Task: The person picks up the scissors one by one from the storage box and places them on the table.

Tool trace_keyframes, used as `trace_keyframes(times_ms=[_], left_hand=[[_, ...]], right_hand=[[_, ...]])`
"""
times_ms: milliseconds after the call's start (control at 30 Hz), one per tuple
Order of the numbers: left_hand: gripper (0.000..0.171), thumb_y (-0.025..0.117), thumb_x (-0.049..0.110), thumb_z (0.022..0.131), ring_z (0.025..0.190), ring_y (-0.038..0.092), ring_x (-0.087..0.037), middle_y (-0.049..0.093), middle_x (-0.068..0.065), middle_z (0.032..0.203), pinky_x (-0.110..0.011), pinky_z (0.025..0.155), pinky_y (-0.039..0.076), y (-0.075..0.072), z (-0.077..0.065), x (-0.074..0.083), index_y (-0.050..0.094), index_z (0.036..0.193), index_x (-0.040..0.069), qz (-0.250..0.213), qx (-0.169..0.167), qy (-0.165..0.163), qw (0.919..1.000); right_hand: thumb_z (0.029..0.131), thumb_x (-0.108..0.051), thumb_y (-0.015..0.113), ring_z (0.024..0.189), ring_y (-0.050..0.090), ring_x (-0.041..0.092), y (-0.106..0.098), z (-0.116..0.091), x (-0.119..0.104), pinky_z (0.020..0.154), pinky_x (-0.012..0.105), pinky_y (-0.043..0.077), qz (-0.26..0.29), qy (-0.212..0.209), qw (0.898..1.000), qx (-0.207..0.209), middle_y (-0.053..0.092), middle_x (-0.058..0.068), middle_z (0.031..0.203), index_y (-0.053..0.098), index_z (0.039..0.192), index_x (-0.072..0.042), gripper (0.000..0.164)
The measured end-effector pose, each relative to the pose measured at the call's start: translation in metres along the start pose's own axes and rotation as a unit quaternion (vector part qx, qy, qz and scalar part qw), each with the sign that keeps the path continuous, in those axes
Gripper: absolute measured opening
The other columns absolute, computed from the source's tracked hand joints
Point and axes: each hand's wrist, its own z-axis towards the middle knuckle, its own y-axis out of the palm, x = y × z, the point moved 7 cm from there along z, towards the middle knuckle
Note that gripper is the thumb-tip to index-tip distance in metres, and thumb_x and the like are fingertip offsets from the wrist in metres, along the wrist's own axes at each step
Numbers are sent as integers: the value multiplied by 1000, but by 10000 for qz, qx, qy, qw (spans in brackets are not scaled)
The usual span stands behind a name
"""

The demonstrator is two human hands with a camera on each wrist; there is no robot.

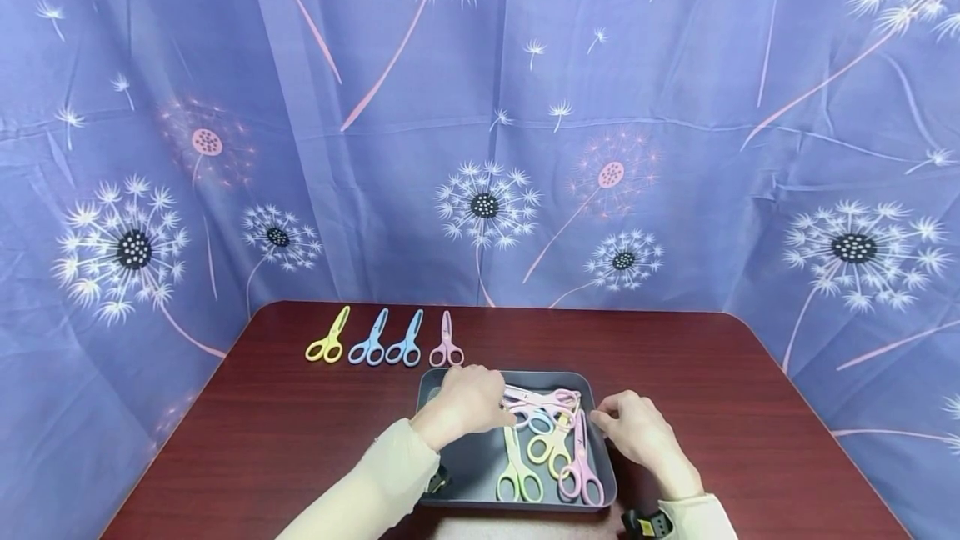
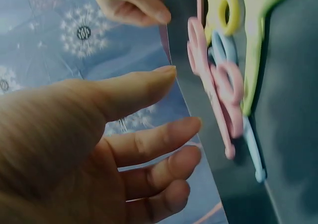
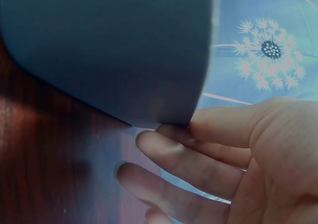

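A dark grey tray [image 1: 472, 469] holds several plastic scissors: light green scissors [image 1: 519, 473], yellow scissors [image 1: 553, 447], pink scissors at the right [image 1: 579, 469], and pink ones [image 1: 564, 399] lying over blue ones [image 1: 540, 419] near the far side. My left hand [image 1: 468, 400] is above the tray's far left part. Its thumb and fingers stand apart with nothing between them in the left wrist view. Beside the tray's right wall is my right hand [image 1: 637, 432], fingers loosely bent, thumb at the rim. Whether it touches the tray is hard to tell.
Along the table's far left edge lie yellow scissors [image 1: 326, 344], two blue pairs [image 1: 368, 348] [image 1: 405, 348] and pink scissors [image 1: 447, 348] in a row, tips pointing away. The dark red table [image 1: 712, 365] ends at a blue dandelion-patterned curtain [image 1: 645, 190].
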Motion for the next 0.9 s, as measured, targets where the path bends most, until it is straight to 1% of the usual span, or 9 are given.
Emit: trace_keyframes(times_ms=[67, 200, 300, 400, 533, 700, 800, 900], left_hand=[[39, 74, 50, 80, 71, 59, -18, 55, 4, 63, -41, 73, 46, 4, -5, 7, 60, 59, 20, 41, -80, 82, 9999], [38, 75, 51, 77, 72, 61, -17, 57, 5, 64, -41, 76, 45, 13, -13, 20, 61, 61, 20, 162, -189, 194, 9995], [37, 77, 52, 75, 73, 63, -17, 60, 4, 68, -40, 76, 45, 20, -16, 27, 62, 64, 20, 316, -179, 254, 9990], [37, 77, 53, 74, 72, 63, -17, 62, 4, 70, -39, 74, 45, 25, -15, 30, 63, 66, 20, 419, -160, 272, 9986], [36, 76, 54, 74, 75, 64, -18, 64, 4, 73, -39, 74, 45, 26, -12, 29, 64, 67, 21, 537, -126, 201, 9983], [32, 75, 51, 76, 78, 62, -19, 64, 4, 76, -41, 75, 44, 21, -5, 22, 65, 71, 21, 398, -160, 85, 9990], [29, 75, 47, 77, 78, 61, -20, 65, 2, 78, -40, 73, 44, 18, 1, 18, 68, 77, 19, 347, -142, 76, 9993], [29, 75, 46, 77, 80, 62, -20, 66, 1, 81, -40, 73, 45, 16, 7, 14, 71, 83, 18, 399, -112, 93, 9991]], right_hand=[[88, -20, 68, 54, 54, 12, 0, 0, 0, 52, 34, 39, -4, -1, 10000, 0, 57, -4, 60, 68, 70, -17, 18], [88, -20, 67, 54, 54, 12, 0, 0, 0, 52, 34, 40, 16, -5, 10000, -3, 57, -4, 60, 69, 71, -17, 17], [88, -19, 68, 54, 54, 12, 0, 0, 0, 51, 34, 40, 17, -22, 10000, 6, 57, -4, 60, 69, 71, -17, 18], [88, -19, 68, 54, 54, 12, 0, 1, -1, 51, 34, 39, -12, -55, 10000, 30, 56, -4, 59, 68, 70, -17, 18], [87, -20, 68, 53, 53, 12, 1, 2, 0, 51, 34, 39, -70, -88, 9999, 64, 56, -4, 58, 67, 68, -18, 20], [87, -20, 67, 53, 52, 12, 1, 2, 1, 51, 35, 38, -109, -80, 9999, 69, 56, -4, 57, 66, 67, -19, 20], [88, -20, 67, 53, 52, 12, 1, 2, 1, 51, 34, 38, -116, -59, 9999, 57, 55, -4, 57, 66, 68, -18, 20], [88, -20, 67, 54, 53, 12, 2, 1, 1, 52, 35, 38, -92, -28, 9999, 33, 55, -4, 57, 67, 69, -18, 19]])
